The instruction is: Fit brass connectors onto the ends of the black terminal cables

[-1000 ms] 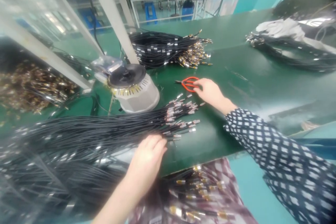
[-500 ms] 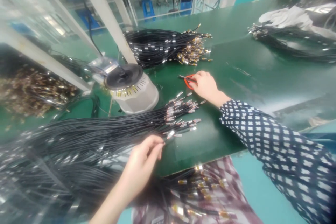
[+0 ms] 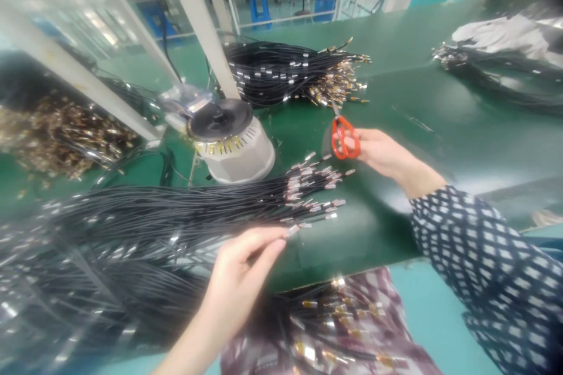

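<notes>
My left hand (image 3: 244, 266) pinches a thin black cable near its pale end tip (image 3: 292, 231), at the front edge of a bundle of black cables (image 3: 197, 205). The bundle lies across the green table, with its silvery and pinkish ends towards the right. Past those ends, my right hand (image 3: 385, 155) holds a pair of scissors (image 3: 345, 139) by its red handles, raised over the table. The blades point away from me, towards a second cable bundle (image 3: 272, 73) with brass-coloured ends. Whether the blades are apart is hard to make out.
A grey-white round dispenser with a black top (image 3: 237, 149) stands behind the near bundle, beside white posts (image 3: 197, 23). More brass-ended cables (image 3: 57, 135) are at left. Cables with a white cloth (image 3: 497, 38) lie at right. Cables on a patterned cloth (image 3: 378, 316) sit below the table edge.
My right hand has lifted the scissors from near the table and turned them, so the red handles now face me. My left hand keeps its pinch. The view has shifted slightly.
</notes>
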Available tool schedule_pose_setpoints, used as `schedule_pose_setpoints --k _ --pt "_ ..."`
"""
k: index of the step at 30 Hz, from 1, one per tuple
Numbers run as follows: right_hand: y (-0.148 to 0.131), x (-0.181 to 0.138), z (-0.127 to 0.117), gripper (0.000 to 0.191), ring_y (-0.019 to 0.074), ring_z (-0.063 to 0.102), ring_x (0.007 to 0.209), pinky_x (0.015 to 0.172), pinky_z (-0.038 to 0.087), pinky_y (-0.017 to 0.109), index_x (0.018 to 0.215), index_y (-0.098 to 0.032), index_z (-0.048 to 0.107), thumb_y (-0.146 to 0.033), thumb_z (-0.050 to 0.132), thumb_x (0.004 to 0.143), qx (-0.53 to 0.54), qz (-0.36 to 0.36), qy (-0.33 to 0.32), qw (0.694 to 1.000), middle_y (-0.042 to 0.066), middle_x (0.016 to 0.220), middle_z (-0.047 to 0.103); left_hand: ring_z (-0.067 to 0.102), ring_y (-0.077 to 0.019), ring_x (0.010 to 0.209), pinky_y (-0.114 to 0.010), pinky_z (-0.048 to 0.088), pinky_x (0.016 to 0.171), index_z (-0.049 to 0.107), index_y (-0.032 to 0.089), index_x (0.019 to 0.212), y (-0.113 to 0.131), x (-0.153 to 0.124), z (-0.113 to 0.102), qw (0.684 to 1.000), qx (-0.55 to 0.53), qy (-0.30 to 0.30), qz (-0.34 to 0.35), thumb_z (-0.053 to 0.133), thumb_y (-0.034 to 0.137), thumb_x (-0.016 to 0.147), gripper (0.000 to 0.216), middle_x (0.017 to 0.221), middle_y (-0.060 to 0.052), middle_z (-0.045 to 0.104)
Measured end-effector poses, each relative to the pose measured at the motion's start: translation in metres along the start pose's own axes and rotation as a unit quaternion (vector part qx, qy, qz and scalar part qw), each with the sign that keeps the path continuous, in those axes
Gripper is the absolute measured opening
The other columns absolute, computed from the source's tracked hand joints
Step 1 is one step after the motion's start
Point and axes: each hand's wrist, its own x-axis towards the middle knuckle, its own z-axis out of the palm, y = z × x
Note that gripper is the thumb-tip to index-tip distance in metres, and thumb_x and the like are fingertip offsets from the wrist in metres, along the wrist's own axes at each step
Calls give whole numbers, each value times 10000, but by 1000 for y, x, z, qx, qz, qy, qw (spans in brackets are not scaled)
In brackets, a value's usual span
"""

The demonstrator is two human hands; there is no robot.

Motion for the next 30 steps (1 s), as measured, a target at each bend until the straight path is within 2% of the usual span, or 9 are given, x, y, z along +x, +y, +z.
schedule_pose_setpoints --k 1,2,4,6,8,12,16,20,30 --pt "-6 -11 1 282 199 676 831 750 547 330 1061 -130 645 -298 468 919 56 -11 -26 998 108 951 707 616 -172 700 -256 458 593 762 242 894 2 -1 0 1000 3 3 15 647 270 848 127 823 -31 716" --pt "-11 -23 4 264 205 674 811 738 550 345 1041 -134 641 -313 529 884 203 -4 -85 975 116 952 702 624 -171 702 -259 468 609 762 244 879 5 -1 0 1000 3 7 30 642 253 853 123 813 -27 716" --pt "-23 -48 12 220 180 644 685 655 536 326 904 -149 648 -349 636 812 376 24 -211 902 80 835 686 628 -166 686 -265 481 635 761 253 877 9 -2 1 998 -6 17 52 644 232 852 122 769 -13 712" --pt "-34 -68 19 207 173 627 676 631 508 297 845 -147 644 -339 684 776 443 23 -293 847 57 764 666 638 -167 705 -270 491 663 767 271 906 12 -3 2 997 -17 25 68 664 220 839 133 789 -8 732" --pt "-43 -83 23 244 152 600 661 620 479 270 868 -153 644 -374 699 779 457 11 -323 829 25 727 629 637 -163 714 -259 487 651 774 277 908 15 -4 3 997 -16 22 77 678 209 828 143 809 -9 744" --pt "-58 -98 14 393 108 501 569 550 405 239 1018 -194 635 -496 703 776 309 -8 -345 886 -23 722 570 552 -134 578 -242 427 519 773 226 824 18 -9 4 996 23 6 85 675 195 821 103 663 -9 668" --pt "-69 -105 2 324 104 454 530 557 333 253 688 -199 604 -479 760 736 -9 -151 -260 954 -48 596 548 540 -138 588 -262 429 577 747 205 818 17 -15 5 987 97 17 126 655 186 836 96 617 4 596" --pt "-73 -109 0 273 112 453 524 641 287 299 656 -203 640 -423 703 803 -213 -297 -178 913 -42 537 571 532 -136 609 -254 413 582 722 180 845 15 -17 7 971 149 30 184 634 142 846 96 627 3 572" --pt "-78 -109 4 200 122 432 513 634 245 311 636 -197 611 -258 625 826 -293 -367 -139 872 -33 563 622 525 -140 643 -260 405 618 694 182 854 12 -23 4 966 175 21 191 612 114 863 106 672 -2 588"
